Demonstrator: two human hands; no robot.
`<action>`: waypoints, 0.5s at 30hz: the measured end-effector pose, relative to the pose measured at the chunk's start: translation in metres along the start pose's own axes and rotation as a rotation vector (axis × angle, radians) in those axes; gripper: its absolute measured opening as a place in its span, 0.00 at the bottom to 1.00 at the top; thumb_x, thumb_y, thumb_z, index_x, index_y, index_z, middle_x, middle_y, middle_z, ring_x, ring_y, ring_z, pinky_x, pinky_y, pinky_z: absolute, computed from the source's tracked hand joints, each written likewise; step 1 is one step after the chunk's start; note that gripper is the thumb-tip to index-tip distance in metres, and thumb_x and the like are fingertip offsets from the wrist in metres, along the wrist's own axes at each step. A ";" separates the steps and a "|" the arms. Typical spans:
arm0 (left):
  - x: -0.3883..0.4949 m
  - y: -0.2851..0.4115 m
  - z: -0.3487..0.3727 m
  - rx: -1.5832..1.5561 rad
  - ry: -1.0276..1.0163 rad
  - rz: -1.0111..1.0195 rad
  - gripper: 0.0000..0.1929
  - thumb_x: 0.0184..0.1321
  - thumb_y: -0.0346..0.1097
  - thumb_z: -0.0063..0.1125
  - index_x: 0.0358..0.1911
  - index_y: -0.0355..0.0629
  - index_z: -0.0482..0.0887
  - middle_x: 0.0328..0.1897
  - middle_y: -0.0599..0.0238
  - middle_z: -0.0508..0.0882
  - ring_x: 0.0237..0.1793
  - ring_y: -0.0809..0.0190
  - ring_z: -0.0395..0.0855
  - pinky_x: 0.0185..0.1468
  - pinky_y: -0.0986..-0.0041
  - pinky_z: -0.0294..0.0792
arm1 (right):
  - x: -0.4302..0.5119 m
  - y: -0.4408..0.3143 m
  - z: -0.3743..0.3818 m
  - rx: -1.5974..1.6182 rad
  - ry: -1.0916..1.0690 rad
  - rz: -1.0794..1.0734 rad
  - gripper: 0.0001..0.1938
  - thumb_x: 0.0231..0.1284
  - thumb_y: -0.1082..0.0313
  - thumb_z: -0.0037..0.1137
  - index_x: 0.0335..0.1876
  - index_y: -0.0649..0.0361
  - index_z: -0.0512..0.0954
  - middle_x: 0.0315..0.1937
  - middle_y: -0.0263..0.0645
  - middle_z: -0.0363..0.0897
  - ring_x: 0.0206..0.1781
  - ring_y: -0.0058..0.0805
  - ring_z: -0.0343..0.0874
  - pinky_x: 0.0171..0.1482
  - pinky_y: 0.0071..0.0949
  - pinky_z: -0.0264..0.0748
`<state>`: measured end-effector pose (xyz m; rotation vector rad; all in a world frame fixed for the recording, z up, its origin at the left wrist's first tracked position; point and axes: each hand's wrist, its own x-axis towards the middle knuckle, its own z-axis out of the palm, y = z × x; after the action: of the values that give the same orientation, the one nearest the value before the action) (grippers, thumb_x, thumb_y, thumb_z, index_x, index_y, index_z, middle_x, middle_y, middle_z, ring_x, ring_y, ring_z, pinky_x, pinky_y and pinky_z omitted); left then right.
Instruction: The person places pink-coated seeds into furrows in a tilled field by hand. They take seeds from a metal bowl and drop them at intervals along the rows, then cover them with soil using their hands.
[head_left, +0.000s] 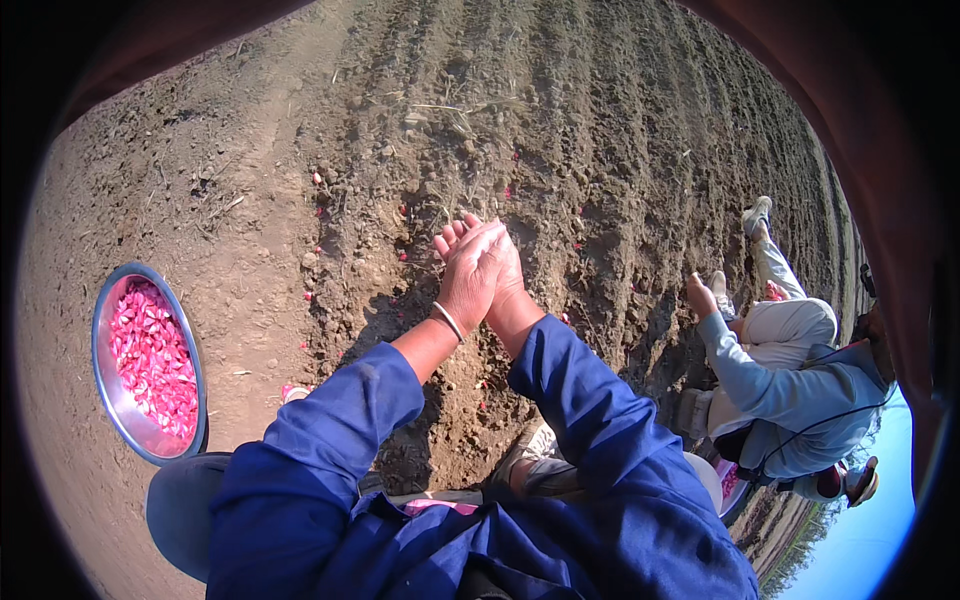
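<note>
My left hand (470, 279), with a pale bangle at its wrist, lies against the palm of my right hand (511, 279). They meet above the furrowed soil, and the fingertips of my right hand show past the left. Whatever may lie between the palms is hidden. Small pink-coated pieces, seemingly garlic cloves, dot the furrows around; one clove (403, 256) lies just left of my hands. To my left stands a metal basin (129, 429) holding many pink cloves (154, 360).
At right a co-worker (787, 397) in a light blue top sits low by the furrows, one hand (701, 297) raised. Beyond is another person in a hat (864, 482). Dry straw (457, 112) lies on the soil ahead. Part of another container of pink pieces (729, 480) shows beside my right arm.
</note>
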<state>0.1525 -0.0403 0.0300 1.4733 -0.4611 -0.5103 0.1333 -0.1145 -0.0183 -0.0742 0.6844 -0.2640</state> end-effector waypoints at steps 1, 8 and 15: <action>0.001 0.009 0.001 -0.064 -0.031 -0.008 0.20 0.72 0.45 0.47 0.54 0.34 0.79 0.57 0.59 0.80 0.59 0.63 0.74 0.65 0.71 0.63 | 0.001 -0.007 0.000 0.053 -0.076 0.003 0.21 0.71 0.49 0.44 0.54 0.61 0.70 0.50 0.49 0.76 0.53 0.50 0.76 0.61 0.53 0.73; 0.004 0.030 0.003 -0.370 -0.011 -0.128 0.15 0.72 0.38 0.47 0.49 0.34 0.81 0.48 0.63 0.84 0.45 0.69 0.81 0.51 0.77 0.72 | -0.003 -0.057 -0.017 -0.025 -0.163 0.174 0.17 0.67 0.54 0.50 0.42 0.62 0.77 0.39 0.44 0.81 0.39 0.35 0.81 0.36 0.33 0.80; -0.015 -0.058 0.000 0.856 -0.361 0.025 0.04 0.52 0.33 0.66 0.32 0.49 0.87 0.33 0.63 0.83 0.37 0.54 0.83 0.41 0.64 0.74 | -0.080 -0.128 -0.020 -0.678 0.033 0.421 0.14 0.71 0.59 0.44 0.41 0.63 0.77 0.30 0.38 0.81 0.23 0.23 0.76 0.15 0.18 0.60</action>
<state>0.1379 -0.0327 -0.0272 2.1928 -1.0721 -0.5950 0.0333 -0.2160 0.0349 -0.5663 0.7805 0.3816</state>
